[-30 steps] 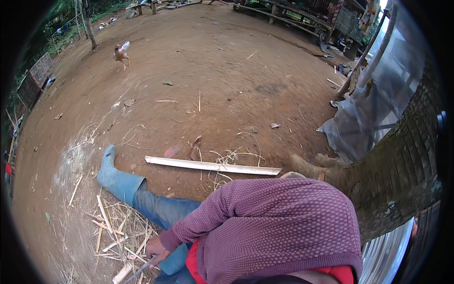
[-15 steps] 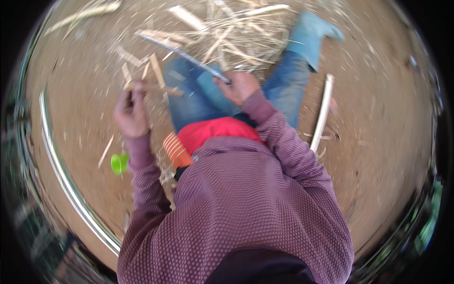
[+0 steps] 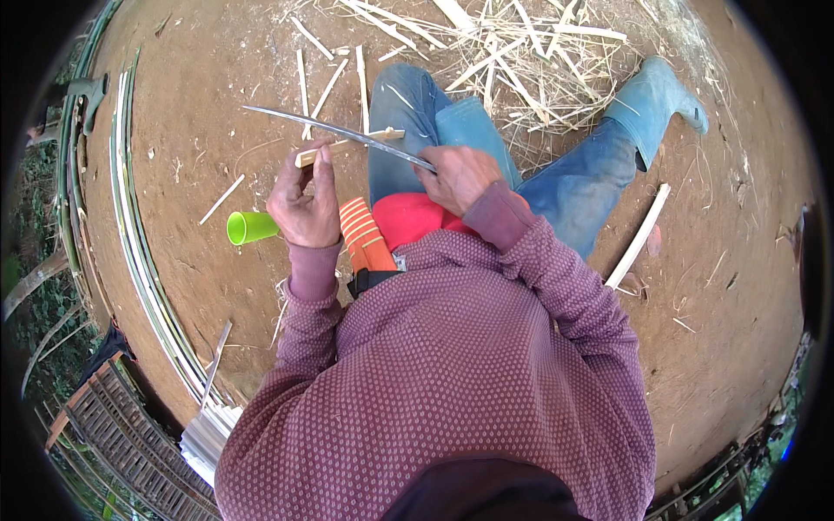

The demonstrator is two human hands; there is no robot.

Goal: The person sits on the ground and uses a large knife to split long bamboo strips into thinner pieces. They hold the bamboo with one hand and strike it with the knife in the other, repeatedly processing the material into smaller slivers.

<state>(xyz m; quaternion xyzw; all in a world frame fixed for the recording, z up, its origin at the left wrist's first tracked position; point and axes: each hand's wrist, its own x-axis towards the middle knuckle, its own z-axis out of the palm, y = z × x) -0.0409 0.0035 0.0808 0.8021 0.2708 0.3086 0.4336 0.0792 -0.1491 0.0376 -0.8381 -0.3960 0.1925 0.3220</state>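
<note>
The left hand (image 3: 304, 195) grasps one end of a pale wood strip (image 3: 346, 146) between thumb and fingers, leaving the rest free to stick out to the right above the ground. The right hand (image 3: 465, 180) is closed around the knife (image 3: 334, 128), its handle hidden in the fist. The long blade slants up to the left and crosses the strip beyond the left fingertips; whether the two touch, I cannot tell. Gripping the strip by its end probably keeps the fingers away from the edge and the wood within the blade's reach.

The left forearm rises nearly straight, wrist bent a little back; the right one angles inward, fist in front of the red cloth (image 3: 404, 217) at the waist. A green cup (image 3: 250, 227) lies on its side just beside the left wrist. Beyond the bent knee, a pile of shavings (image 3: 565, 74) covers the ground near the outstretched boot (image 3: 651, 97), and a long split piece (image 3: 640, 236) lies to the right.
</note>
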